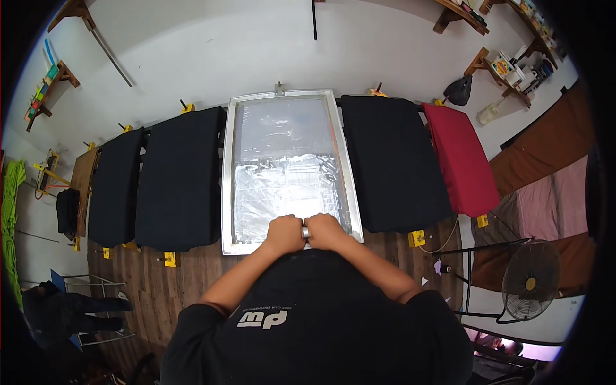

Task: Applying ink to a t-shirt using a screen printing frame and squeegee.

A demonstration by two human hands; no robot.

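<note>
A screen-printing frame (227,179) with a silvery metal rim lies in front of me. Its mesh (282,131) is grey and see-through in the far half; shiny, wrinkled clear film covers the near half. My left hand (284,234) is closed in a fist over the frame's near end. Right beside it, my right hand (326,231) is closed in the same way. A small silvery piece (305,232) shows between the two fists; whether both hands grip it, or something beneath them, is hidden.
Boards covered in black cloth (179,176) stand left of the frame. On the right are another black-covered board (394,163) and a red one (462,160). A fan (531,279) stands at the right. Another person (70,311) is at the lower left, beside a blue-topped metal stand.
</note>
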